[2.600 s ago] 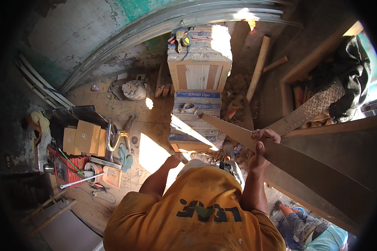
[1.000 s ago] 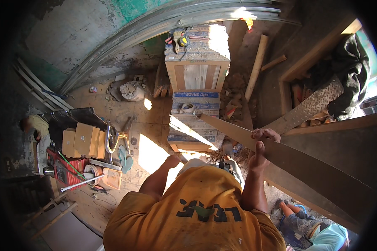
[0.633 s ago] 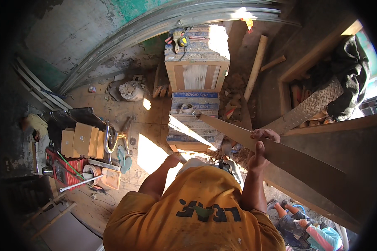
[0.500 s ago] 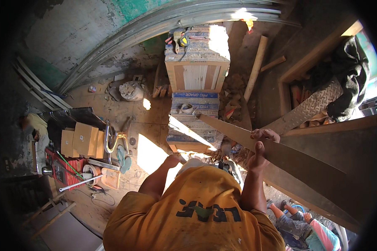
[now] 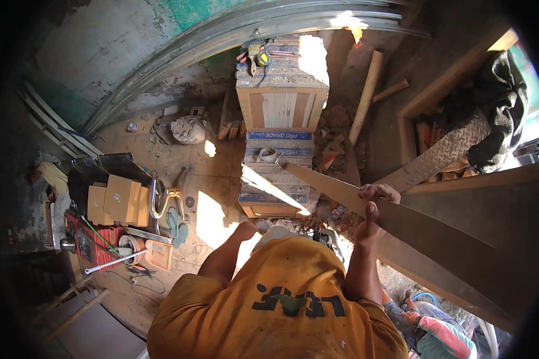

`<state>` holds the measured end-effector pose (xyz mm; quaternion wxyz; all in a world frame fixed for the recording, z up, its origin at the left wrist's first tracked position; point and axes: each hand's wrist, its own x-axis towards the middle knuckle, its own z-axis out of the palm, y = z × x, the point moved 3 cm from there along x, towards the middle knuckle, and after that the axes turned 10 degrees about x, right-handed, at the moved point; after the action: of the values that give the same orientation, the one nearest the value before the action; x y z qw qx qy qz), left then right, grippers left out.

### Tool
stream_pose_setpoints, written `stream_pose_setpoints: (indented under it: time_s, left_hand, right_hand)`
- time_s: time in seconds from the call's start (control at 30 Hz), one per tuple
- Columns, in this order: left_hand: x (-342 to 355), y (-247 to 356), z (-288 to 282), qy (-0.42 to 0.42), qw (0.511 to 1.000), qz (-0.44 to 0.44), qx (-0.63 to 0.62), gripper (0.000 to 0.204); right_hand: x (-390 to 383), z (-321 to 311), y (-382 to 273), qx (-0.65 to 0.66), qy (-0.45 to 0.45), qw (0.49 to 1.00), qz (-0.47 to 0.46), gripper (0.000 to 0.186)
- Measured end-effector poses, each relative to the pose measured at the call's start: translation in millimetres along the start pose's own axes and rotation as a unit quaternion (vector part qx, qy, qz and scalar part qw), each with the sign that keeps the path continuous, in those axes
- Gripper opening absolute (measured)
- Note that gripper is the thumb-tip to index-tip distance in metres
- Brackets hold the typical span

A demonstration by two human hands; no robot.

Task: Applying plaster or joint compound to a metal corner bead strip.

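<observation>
My right hand (image 5: 374, 210) is closed around the edge of a long, flat, brown strip (image 5: 437, 232), thumb on top. The strip slants from the stacked boxes at the middle to the dark lower right. Its narrow far end is by a roll of tape (image 5: 268, 155) lying on the lower stack of boxes (image 5: 278, 142). My left hand (image 5: 244, 231) is low at my left side, near the front of that stack and apart from the strip. Its fingers are hidden, so what it holds, if anything, does not show.
A taller box stack (image 5: 281, 84) carries a brush (image 5: 253, 58) and a tape measure (image 5: 262, 58). Rubble and a wooden pole (image 5: 365, 99) lie to its right. Cartons (image 5: 123, 200), slippers (image 5: 176, 227) and a bucket (image 5: 132, 246) are at left. Another person (image 5: 437, 335) is at lower right.
The other person at the lower right has shifted posture, with an arm now reaching toward the legs. My right hand and the strip stay almost still; my left hand has barely moved.
</observation>
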<state>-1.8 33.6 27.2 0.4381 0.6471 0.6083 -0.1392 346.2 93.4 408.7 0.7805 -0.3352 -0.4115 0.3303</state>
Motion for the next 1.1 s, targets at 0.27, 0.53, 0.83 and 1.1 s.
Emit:
stream_pose_setpoints:
  time_s: [0.27, 0.53, 0.83, 1.1]
  left_hand:
    - [31, -37, 24, -0.005, 1.000, 0.000, -0.028, 0.029]
    - [-6, 38, -16, -0.051, 0.999, 0.012, -0.010, 0.028]
    - [41, -13, 0, -0.045, 0.995, -0.016, -0.086, 0.024]
    - [44, 0, 8, 0.052, 0.994, 0.029, -0.092, 0.020]
  right_hand:
    - [5, -8, -1, -0.042, -0.044, 0.998, -0.001, 0.039]
    - [6, -16, -10, -0.051, -0.033, 0.997, 0.046, 0.038]
    - [9, -26, -8, -0.042, 0.008, 0.999, 0.016, 0.039]
    - [13, -12, -6, 0.007, 0.024, 1.000, 0.015, 0.039]
